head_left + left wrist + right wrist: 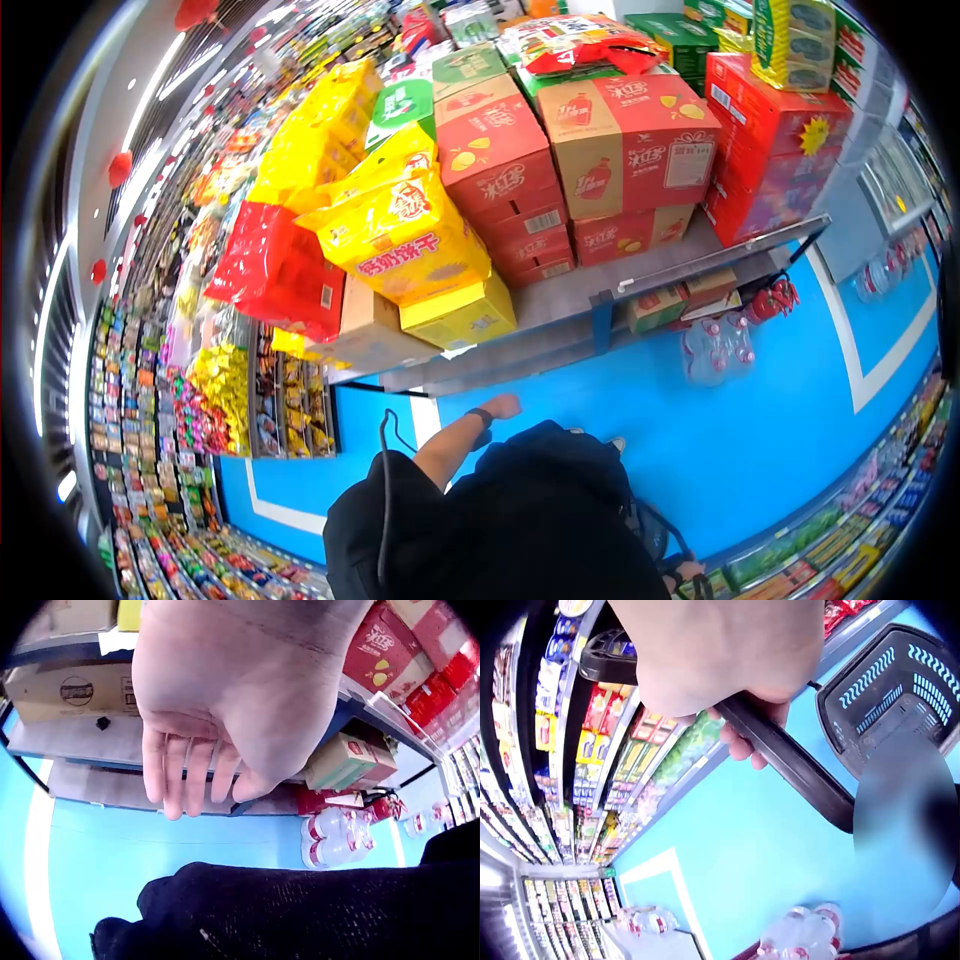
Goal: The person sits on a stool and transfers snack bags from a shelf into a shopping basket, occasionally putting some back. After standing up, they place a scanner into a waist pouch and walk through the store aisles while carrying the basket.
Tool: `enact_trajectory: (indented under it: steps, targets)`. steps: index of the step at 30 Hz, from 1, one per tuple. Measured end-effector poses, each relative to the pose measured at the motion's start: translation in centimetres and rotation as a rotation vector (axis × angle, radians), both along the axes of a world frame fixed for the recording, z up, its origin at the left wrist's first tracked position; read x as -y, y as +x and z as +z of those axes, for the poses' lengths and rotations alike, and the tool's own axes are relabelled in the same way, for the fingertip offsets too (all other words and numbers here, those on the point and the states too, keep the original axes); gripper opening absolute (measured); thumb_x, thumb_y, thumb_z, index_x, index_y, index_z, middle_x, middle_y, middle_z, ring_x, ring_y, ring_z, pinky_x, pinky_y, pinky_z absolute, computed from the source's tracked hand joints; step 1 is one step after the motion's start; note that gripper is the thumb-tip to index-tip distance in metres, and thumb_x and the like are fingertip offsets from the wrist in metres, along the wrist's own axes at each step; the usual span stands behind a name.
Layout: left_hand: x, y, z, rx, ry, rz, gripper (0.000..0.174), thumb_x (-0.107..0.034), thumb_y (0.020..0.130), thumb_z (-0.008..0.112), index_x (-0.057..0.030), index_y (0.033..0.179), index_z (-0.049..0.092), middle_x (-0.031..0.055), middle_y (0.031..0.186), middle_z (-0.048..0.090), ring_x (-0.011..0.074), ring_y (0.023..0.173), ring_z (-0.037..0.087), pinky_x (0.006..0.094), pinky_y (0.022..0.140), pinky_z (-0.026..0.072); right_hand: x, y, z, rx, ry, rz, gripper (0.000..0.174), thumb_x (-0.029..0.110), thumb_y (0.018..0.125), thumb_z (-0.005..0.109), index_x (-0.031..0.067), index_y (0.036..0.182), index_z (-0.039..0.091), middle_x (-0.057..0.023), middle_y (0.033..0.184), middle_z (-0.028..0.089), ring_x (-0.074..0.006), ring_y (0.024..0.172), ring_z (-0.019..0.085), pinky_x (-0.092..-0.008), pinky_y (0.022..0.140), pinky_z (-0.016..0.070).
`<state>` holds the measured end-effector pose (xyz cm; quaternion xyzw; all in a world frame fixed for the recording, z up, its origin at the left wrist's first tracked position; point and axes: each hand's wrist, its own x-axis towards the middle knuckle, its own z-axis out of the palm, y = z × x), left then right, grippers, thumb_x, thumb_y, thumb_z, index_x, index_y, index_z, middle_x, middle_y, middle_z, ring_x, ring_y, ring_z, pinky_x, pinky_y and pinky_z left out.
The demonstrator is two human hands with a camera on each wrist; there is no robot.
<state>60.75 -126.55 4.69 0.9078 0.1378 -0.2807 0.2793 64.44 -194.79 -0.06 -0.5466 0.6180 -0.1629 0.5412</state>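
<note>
My left hand (503,406) hangs below the display table's edge with nothing in it; in the left wrist view the palm and relaxed fingers of the hand (225,697) show in front of the lower shelf. My right hand (727,667) has its fingers curled round the black handle (787,761) of a shopping basket (855,724). The basket looks empty where its inside shows. At the bottom of the head view, the right hand (688,572) is small and partly hidden.
Red drink cartons (625,140) and yellow snack bags (405,235) are piled on the table (560,300). Bottled water packs (715,350) stand on the blue floor (560,390) by its right part. Stocked shelves (860,540) run along the lower right; a snack rack (290,400) stands left.
</note>
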Motion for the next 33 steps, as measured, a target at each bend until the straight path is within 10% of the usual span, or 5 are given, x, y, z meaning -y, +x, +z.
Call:
enact_trajectory:
  steps: [5, 13, 21, 29, 33]
  targets:
    - [3.4, -3.2, 2.0, -0.069, -0.117, 0.370, 0.026, -0.026, 0.081, 0.050, -0.0033, 0.086, 0.061, 0.0123, 0.080, 0.064, 0.0221, 0.065, 0.062, 0.0362, 0.066, 0.0483, 7.4, 10.7, -7.8, 0.294, 0.334, 0.216, 0.054, 0.036, 0.092, 0.032, -0.0108, 0.079, 0.056, -0.0211, 0.084, 0.063, -0.0301, 0.080, 0.062, -0.0399, 0.078, 0.0495]
    - [6.4, -6.8, 4.1, -0.114, -0.176, 0.576, 0.031, -0.027, 0.083, 0.052, -0.0017, 0.100, 0.059, 0.0116, 0.083, 0.064, 0.0203, 0.070, 0.062, 0.0337, 0.068, 0.0487, 3.5, 21.6, -8.8, 0.318, 0.696, 0.285, 0.057, 0.032, 0.089, 0.026, -0.0160, 0.110, 0.050, -0.0224, 0.106, 0.060, -0.0351, 0.102, 0.057, -0.0395, 0.088, 0.0501]
    - [4.9, -12.2, 5.1, -0.204, -0.243, 0.699, 0.033, -0.028, 0.084, 0.051, -0.0011, 0.102, 0.058, 0.0105, 0.085, 0.063, 0.0192, 0.074, 0.062, 0.0320, 0.073, 0.0476, -6.1, 16.6, -5.6, 0.425, 0.737, 0.276, 0.043, 0.027, 0.086, 0.042, -0.0101, 0.109, 0.042, -0.0283, 0.116, 0.051, -0.0411, 0.106, 0.053, -0.0503, 0.094, 0.0450]
    - [-2.0, -15.3, 1.4, -0.275, -0.253, 0.505, 0.029, -0.026, 0.083, 0.049, -0.0019, 0.096, 0.059, 0.0092, 0.084, 0.062, 0.0188, 0.073, 0.060, 0.0318, 0.071, 0.0470, -6.6, 9.6, -4.0, 0.313, 0.724, 0.488, 0.031, 0.028, 0.086, 0.054, 0.0023, 0.104, 0.054, -0.0097, 0.100, 0.061, -0.0274, 0.099, 0.057, -0.0405, 0.090, 0.0454]
    - [-8.3, -17.0, -6.3, -0.284, -0.201, 0.135, 0.024, -0.026, 0.078, 0.053, -0.0101, 0.092, 0.064, 0.0210, 0.094, 0.062, 0.0341, 0.088, 0.060, 0.0410, 0.080, 0.0473, -8.7, 4.3, -6.9, 0.194, 0.801, 0.608, 0.030, 0.033, 0.084, 0.061, 0.0113, 0.104, 0.054, -0.0051, 0.089, 0.061, -0.0220, 0.089, 0.060, -0.0348, 0.077, 0.0495]
